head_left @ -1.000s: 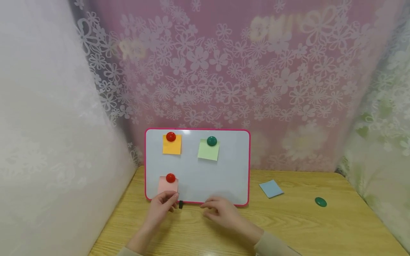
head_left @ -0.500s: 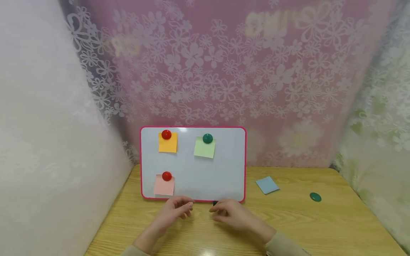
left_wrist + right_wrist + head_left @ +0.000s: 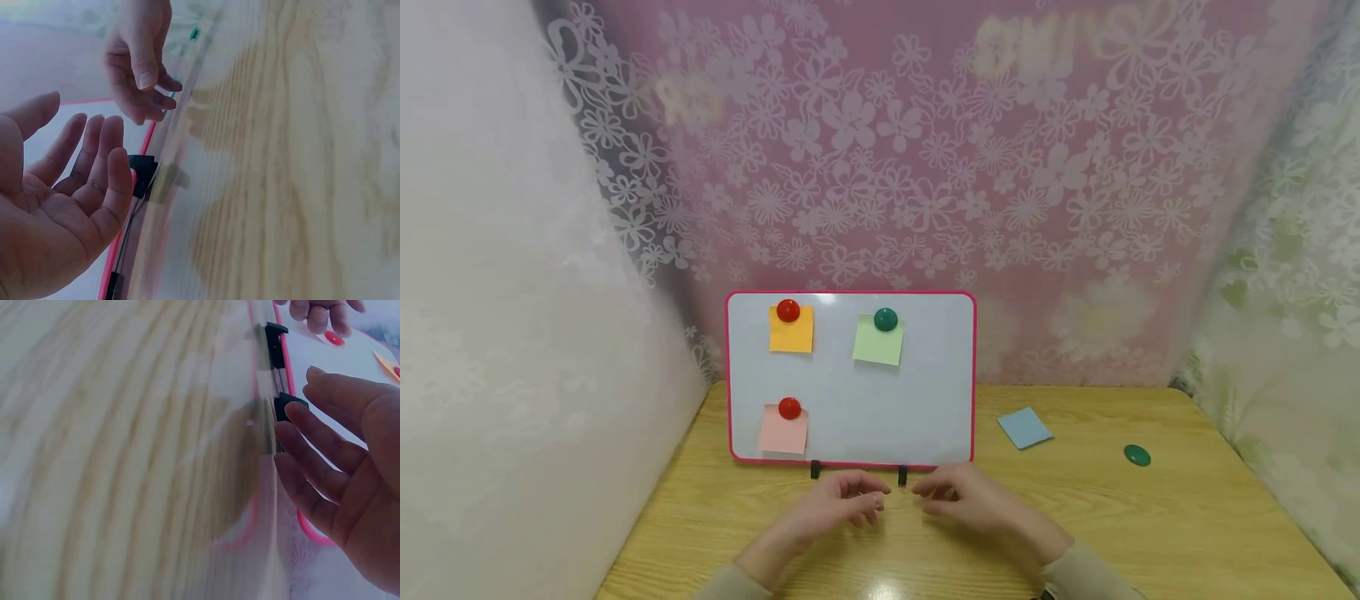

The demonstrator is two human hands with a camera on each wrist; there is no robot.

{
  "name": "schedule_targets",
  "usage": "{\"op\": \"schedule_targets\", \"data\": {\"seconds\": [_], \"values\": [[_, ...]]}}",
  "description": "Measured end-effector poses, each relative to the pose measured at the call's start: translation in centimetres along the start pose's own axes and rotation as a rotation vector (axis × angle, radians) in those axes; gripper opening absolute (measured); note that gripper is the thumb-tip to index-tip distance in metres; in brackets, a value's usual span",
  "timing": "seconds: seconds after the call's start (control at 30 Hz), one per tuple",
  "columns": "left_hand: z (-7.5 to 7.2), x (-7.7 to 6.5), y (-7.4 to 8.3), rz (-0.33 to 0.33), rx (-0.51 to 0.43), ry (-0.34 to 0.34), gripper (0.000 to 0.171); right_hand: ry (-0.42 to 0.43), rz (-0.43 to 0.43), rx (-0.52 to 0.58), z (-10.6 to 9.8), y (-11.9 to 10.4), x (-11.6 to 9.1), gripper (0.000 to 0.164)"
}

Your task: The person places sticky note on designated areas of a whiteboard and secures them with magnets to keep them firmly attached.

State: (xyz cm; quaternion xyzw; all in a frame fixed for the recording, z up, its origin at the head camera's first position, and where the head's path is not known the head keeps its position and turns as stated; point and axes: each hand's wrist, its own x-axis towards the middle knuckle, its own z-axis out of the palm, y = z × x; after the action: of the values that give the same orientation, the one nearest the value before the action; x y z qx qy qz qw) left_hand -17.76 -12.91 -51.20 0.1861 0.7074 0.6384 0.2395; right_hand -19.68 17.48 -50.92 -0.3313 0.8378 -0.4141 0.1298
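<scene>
A white board (image 3: 925, 400) with a pink-red rim stands upright at the table's back. On it, an orange note (image 3: 791, 335) and a pink note (image 3: 783, 433) each sit under a red magnet, and a light green note (image 3: 877, 343) under a green magnet (image 3: 885, 319). My left hand (image 3: 838, 507) hovers in front of the board's lower edge, fingers loosely bent and holding nothing. Facing it, my right hand (image 3: 973, 500) is likewise free, near the board's lower right corner. Two black feet (image 3: 902, 476) show under the rim; neither hand touches them.
A light blue note (image 3: 1026, 427) lies on the wooden table (image 3: 1150, 525) right of the board. Farther right lies a loose green magnet (image 3: 1137, 455). Floral curtains (image 3: 850, 167) enclose the table at the back and both sides.
Both hands have moved to the right and slightly toward the person. My left hand has come away from beside the pink note, and both black feet now show. The head view shifted slightly.
</scene>
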Motion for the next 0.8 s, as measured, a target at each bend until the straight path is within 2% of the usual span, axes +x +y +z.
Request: {"op": "schedule_targets", "data": {"seconds": [0.17,0.47,0.8], "values": [[1.0,0.6,0.3,0.003,-0.007,-0.048,0.037,0.004,0.029,0.023,-0.6,0.4,-0.8,0.029],[2.6,1.9,0.4,-0.001,-0.01,-0.056,0.03,0.033,0.033,0.018,-2.3,1.0,-2.8,0.03],[4.5,3.3,0.8,0.031,0.006,-0.088,0.031,0.091,0.113,0.007,-4.5,2.7,-5.6,0.034]]}}
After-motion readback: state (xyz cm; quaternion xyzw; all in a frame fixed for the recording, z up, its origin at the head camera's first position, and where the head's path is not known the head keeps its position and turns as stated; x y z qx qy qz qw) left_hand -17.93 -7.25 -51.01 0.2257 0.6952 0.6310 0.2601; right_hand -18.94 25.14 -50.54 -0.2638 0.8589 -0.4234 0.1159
